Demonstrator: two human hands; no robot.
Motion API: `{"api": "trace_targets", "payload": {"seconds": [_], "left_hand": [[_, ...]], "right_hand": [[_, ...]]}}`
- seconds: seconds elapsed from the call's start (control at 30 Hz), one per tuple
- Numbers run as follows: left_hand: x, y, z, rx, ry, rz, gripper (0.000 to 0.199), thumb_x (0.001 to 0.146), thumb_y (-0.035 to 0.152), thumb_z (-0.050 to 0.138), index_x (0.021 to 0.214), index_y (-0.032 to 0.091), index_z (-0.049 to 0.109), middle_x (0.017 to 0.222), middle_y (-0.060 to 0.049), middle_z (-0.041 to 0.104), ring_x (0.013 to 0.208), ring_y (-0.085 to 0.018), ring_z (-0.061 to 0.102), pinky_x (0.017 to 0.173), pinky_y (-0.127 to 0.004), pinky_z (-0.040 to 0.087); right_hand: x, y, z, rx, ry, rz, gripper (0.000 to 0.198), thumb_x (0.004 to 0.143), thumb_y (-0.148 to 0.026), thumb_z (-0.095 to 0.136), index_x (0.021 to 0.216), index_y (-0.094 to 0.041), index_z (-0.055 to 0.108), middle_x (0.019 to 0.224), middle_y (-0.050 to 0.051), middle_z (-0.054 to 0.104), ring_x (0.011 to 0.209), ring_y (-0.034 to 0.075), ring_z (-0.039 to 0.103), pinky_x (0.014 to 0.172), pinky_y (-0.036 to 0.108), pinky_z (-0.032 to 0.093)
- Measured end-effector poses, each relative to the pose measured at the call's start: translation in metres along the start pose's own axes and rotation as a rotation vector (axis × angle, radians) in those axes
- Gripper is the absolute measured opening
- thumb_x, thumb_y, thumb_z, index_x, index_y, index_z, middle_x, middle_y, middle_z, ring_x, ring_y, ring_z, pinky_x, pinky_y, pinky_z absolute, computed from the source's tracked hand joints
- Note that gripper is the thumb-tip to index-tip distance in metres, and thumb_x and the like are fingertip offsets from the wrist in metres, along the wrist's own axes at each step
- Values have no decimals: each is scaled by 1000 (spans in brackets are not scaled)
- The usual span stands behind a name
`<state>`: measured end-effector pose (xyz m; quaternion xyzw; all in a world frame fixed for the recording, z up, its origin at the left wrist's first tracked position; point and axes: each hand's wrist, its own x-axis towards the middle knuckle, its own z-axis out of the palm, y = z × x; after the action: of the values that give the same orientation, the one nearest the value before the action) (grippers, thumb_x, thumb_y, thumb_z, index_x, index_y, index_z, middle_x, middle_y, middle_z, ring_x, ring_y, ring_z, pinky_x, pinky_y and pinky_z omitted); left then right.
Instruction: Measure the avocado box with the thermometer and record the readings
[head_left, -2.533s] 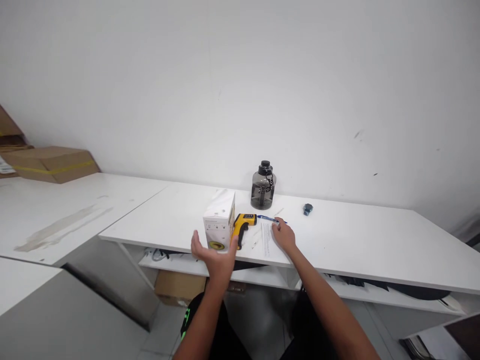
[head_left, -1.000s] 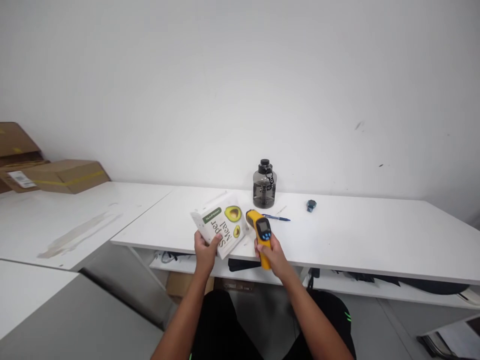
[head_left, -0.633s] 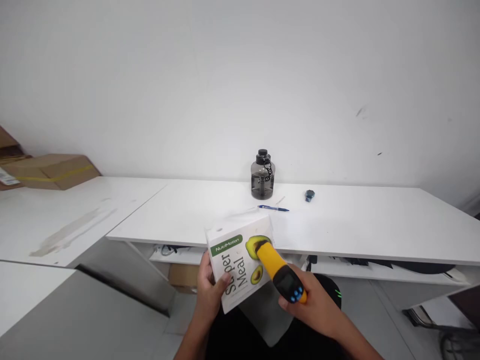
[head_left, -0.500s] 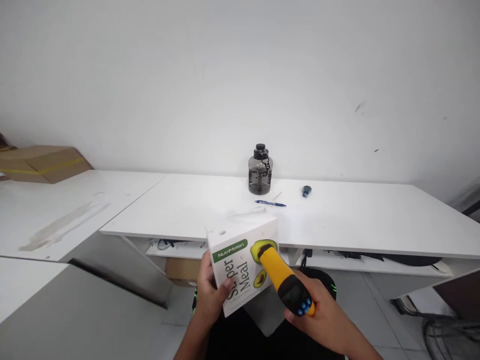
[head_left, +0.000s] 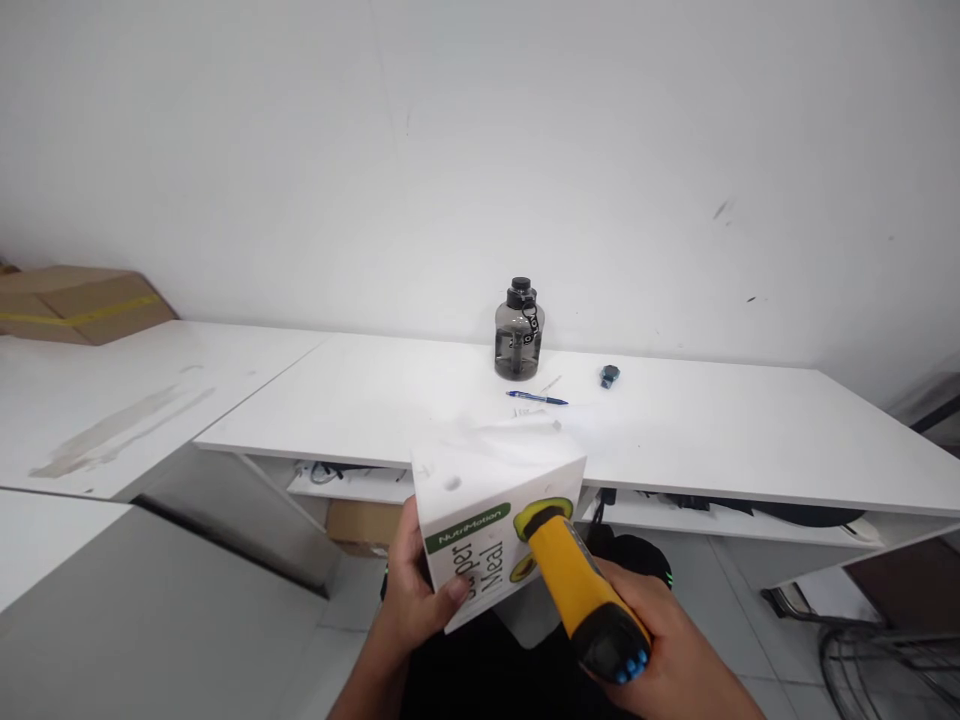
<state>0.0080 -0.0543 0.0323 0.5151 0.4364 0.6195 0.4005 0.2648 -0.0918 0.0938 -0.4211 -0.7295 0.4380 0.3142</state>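
Note:
My left hand (head_left: 417, 598) grips a white carton (head_left: 492, 568) by its left side, thumb across the front. That front carries a green "NutriMotion" label, the words "Super Meal" and avocado pictures. The carton is held tilted in front of the desk edge, its white top partly in view. In my right hand (head_left: 667, 645), fingers closed round its handle, is a yellow and black infrared thermometer gun (head_left: 566, 575). Its black nose points at the upper avocado picture; whether it touches the carton I cannot tell. The display end with blue buttons faces me.
On the white desk (head_left: 712, 430) stand a dark water jug (head_left: 518, 335), a blue pen (head_left: 537, 398) and a small dark blue object (head_left: 610, 375). A cardboard box (head_left: 86, 305) lies at the far left. Under the desktop is a shelf (head_left: 716, 515) with cables and dark items.
The carton has tipped so that more of its top shows. The thermometer gun and my right hand have come lower and nearer to me. The view has shifted slightly.

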Motion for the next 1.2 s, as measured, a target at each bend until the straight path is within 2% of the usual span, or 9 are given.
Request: {"api": "trace_targets", "payload": {"seconds": [0.1, 0.2, 0.33, 0.43, 0.53, 0.7, 0.8, 0.93, 1.2], "left_hand": [[2, 1, 0, 1, 12, -26, 79, 48, 52, 77, 117, 21, 54, 95, -10, 66, 88, -32, 63, 62, -39, 56], [6, -3, 0, -10, 28, -33, 74, 49, 51, 77, 111, 20, 55, 84, -7, 66, 76, -27, 64, 58, -35, 55], [25, -15, -3, 3, 185, 42, 64, 55, 47, 75, 107, 18, 52, 83, -4, 65, 72, -21, 63, 61, -32, 54], [60, -22, -9, 107, 372, 162, 58, 60, 42, 74, 106, 18, 50, 90, -4, 63, 77, -19, 63, 68, -32, 54], [106, -25, -16, 283, 507, 294, 63, 58, 38, 76, 111, 16, 48, 106, -8, 59, 96, -22, 61, 83, -36, 52], [161, -36, -22, 466, 643, 260, 70, 60, 42, 75, 118, 16, 45, 115, -11, 57, 106, -25, 58, 92, -42, 48], [167, -52, -25, 534, 673, 208, 75, 62, 47, 73, 123, 17, 41, 119, -12, 56, 109, -27, 57, 93, -44, 48], [159, -72, -27, 670, 645, 104, 87, 59, 51, 75, 130, 19, 36, 124, -14, 54, 113, -32, 55, 93, -48, 46], [155, -79, -23, 727, 659, 122, 90, 61, 50, 73, 134, 17, 31, 128, -17, 50, 118, -34, 52, 95, -48, 45]], "right_hand": [[2, 2, 1, -9, -12, 40, 49, 63, -8, 64, 107, -28, 61, 82, 0, 65, 70, 17, 60, 60, 23, 47], [6, 5, 9, 37, 9, 100, 34, 67, -12, 65, 98, -25, 61, 77, -1, 62, 64, 14, 55, 56, 22, 43], [13, 14, 30, 220, 166, 163, 23, 78, -27, 63, 99, -22, 56, 75, -1, 55, 63, 12, 48, 56, 22, 42], [21, 24, 40, 312, 342, 180, 30, 85, -41, 56, 108, -21, 52, 76, -1, 51, 66, 13, 49, 61, 24, 44], [33, 29, 42, 336, 483, 177, 43, 88, -51, 50, 118, -21, 49, 77, 1, 52, 68, 15, 52, 62, 26, 46], [48, 31, 39, 451, 561, 133, 56, 88, -63, 37, 123, -20, 46, 71, 0, 53, 59, 14, 52, 52, 25, 44], [49, 35, 41, 458, 606, 90, 53, 88, -65, 35, 112, -19, 50, 70, -1, 52, 58, 14, 53, 52, 25, 44], [49, 38, 45, 427, 646, 62, 48, 88, -63, 38, 100, -19, 52, 70, -1, 53, 57, 13, 52, 52, 24, 44], [62, 35, 58, 520, 544, 69, 47, 85, -63, 43, 98, -19, 52, 72, 0, 55, 56, 12, 53, 52, 25, 43]]}}
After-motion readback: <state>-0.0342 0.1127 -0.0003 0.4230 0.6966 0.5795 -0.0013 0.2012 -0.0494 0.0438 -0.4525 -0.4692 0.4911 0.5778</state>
